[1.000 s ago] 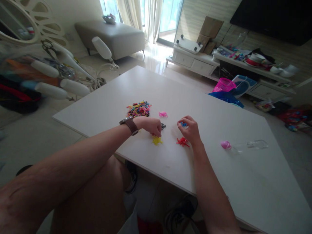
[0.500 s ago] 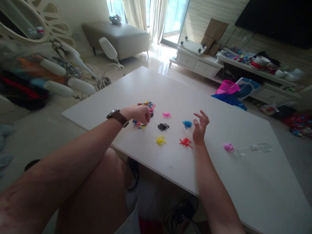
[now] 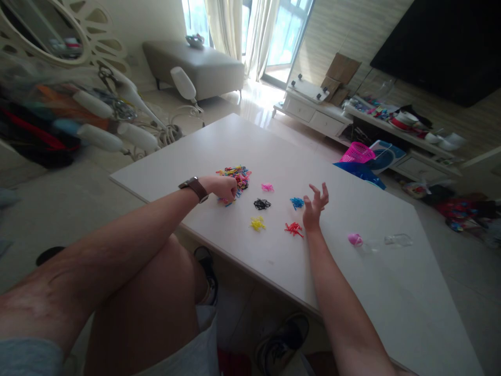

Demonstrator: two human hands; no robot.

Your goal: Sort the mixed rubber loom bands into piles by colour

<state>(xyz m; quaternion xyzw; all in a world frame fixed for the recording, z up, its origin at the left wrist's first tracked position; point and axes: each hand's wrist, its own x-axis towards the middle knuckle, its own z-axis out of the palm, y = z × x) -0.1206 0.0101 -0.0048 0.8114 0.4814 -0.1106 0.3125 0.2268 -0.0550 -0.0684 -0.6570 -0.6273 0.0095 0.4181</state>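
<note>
My left hand (image 3: 222, 186), with a brown-strapped watch (image 3: 194, 186) on the wrist, is at the near side of a mixed pile of small coloured rubber bands (image 3: 241, 176). Its fingers are curled closed, and anything between them is hidden. My right hand (image 3: 315, 208) is raised with fingers apart, holding nothing, just right of a blue rubber band pile (image 3: 296, 203). Sorted by colour, a pink pile (image 3: 267, 187), a black pile (image 3: 262, 204), a yellow pile (image 3: 257, 224) and a red pile (image 3: 294, 228) lie between the hands.
On the right of the white table (image 3: 274, 151) lie a pink egg-shaped object (image 3: 355, 239) and a clear container (image 3: 399, 239). White lamp shades (image 3: 183, 83) stand past the left edge. A pink basket (image 3: 358, 152) is beyond the far right edge.
The view has shifted a little. My left hand has drawn slightly back to the left, baring more of the mixed pile. My right hand stays by the blue pile, its fingers a little more spread.
</note>
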